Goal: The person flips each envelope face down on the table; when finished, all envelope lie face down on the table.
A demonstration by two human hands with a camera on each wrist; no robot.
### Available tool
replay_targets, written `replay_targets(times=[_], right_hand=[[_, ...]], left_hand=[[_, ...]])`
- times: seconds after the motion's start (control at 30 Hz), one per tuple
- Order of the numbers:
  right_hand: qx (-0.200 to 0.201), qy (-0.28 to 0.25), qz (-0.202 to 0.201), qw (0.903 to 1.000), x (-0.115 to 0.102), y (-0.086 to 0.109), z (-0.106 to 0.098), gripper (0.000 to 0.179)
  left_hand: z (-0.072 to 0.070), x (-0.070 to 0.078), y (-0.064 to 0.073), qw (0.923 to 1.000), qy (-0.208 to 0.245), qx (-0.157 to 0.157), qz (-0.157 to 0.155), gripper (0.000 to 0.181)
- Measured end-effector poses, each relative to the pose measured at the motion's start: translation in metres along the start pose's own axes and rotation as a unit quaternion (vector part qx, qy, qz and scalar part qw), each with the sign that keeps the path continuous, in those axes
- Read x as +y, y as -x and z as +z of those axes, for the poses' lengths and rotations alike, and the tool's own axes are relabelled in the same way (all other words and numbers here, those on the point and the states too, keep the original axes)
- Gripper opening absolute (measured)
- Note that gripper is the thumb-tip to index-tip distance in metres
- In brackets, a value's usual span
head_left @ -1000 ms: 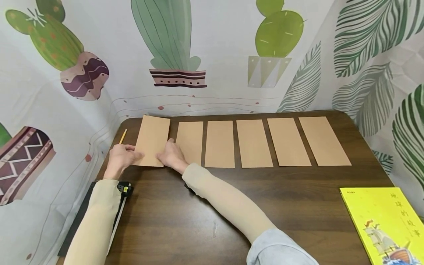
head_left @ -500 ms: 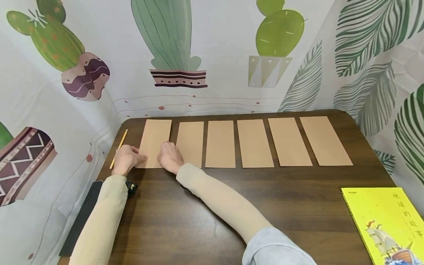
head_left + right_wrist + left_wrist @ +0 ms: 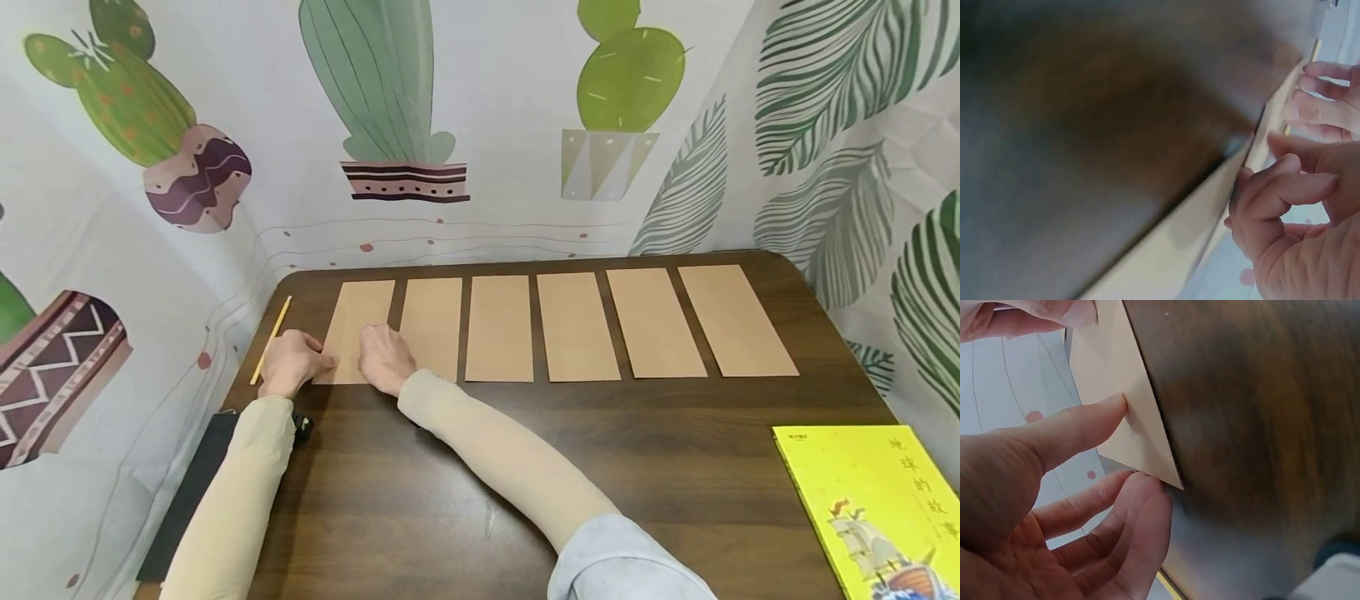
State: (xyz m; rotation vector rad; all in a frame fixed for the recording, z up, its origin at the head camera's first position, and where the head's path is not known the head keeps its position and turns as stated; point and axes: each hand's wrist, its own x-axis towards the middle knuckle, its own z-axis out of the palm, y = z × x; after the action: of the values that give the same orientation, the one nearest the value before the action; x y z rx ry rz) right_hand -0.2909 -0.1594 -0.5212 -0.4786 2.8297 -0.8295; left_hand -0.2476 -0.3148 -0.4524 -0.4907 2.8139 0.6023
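Note:
The leftmost brown paper card [image 3: 366, 302] lies at the end of a row of several alike cards along the table's far side. My left hand [image 3: 291, 363] pinches its near left corner. In the left wrist view the thumb [image 3: 1094, 422] presses on the card's face and the fingertips [image 3: 1150, 484] meet its side edge. My right hand [image 3: 386, 358] holds the opposite edge. The right wrist view has that hand's thumb [image 3: 1291, 147] on the card and its other fingers [image 3: 1272, 190] curled at the edge, over the gap to the neighbouring card [image 3: 1172, 250].
The other brown cards, such as this one [image 3: 499, 327], are spaced evenly to the right. A yellow pencil [image 3: 272, 340] lies left of my left hand. A flat black item [image 3: 191, 492] is partly under my left forearm. At the right front lies a yellow book [image 3: 862, 492].
The leftmost card, earlier tilted up and further back, has come down flat and slid nearer, level with the row. Both hands have stayed on it; the left hand shifted slightly right.

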Motion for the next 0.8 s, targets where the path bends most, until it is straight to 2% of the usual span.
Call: replay_targets(times=[0.03,0.13,0.2,0.27,0.33,0.43,0.53,0.57,0.63,0.73,0.8], right_hand=[[0.008,0.0,-0.004,1.0,0.002,-0.001,0.001,0.031],[0.01,-0.013,-0.01,0.9998,-0.001,0.016,-0.031,0.036],[0.022,-0.02,-0.021,0.9993,-0.002,0.03,-0.054,0.036],[0.025,-0.026,-0.024,0.9991,-0.005,0.048,-0.084,0.034],[0.045,-0.019,-0.033,0.9983,-0.001,0.057,-0.1,0.043],[0.068,0.002,-0.049,0.9965,0.011,0.072,-0.121,0.059],[0.085,0.026,-0.074,0.9933,0.026,0.087,-0.139,0.062],[0.091,0.03,-0.081,0.992,0.032,0.093,-0.143,0.063],[0.109,0.04,-0.095,0.9887,0.046,0.106,-0.153,0.061],[0.154,0.056,-0.109,0.9803,0.072,0.127,-0.162,0.058],[0.181,0.057,-0.104,0.9763,0.089,0.14,-0.167,0.057]], left_hand=[[0.0,0.001,0.001,1.0,-0.002,0.002,-0.001,0.047],[0.001,0.006,0.004,0.9997,-0.001,0.025,-0.003,0.055],[0.0,0.011,0.009,0.9983,0.008,0.057,0.003,0.058],[0.001,0.018,0.016,0.9939,0.022,0.104,0.029,0.058],[0.002,0.026,0.024,0.9843,0.038,0.156,0.073,0.055],[0.009,0.038,0.034,0.9605,0.055,0.231,0.144,0.051],[0.017,0.045,0.042,0.9383,0.062,0.28,0.193,0.049],[0.02,0.046,0.044,0.9322,0.06,0.291,0.207,0.049],[0.024,0.047,0.046,0.9246,0.052,0.295,0.235,0.049],[0.029,0.047,0.049,0.9184,0.033,0.279,0.279,0.054],[0.031,0.046,0.051,0.917,0.023,0.263,0.299,0.058]])
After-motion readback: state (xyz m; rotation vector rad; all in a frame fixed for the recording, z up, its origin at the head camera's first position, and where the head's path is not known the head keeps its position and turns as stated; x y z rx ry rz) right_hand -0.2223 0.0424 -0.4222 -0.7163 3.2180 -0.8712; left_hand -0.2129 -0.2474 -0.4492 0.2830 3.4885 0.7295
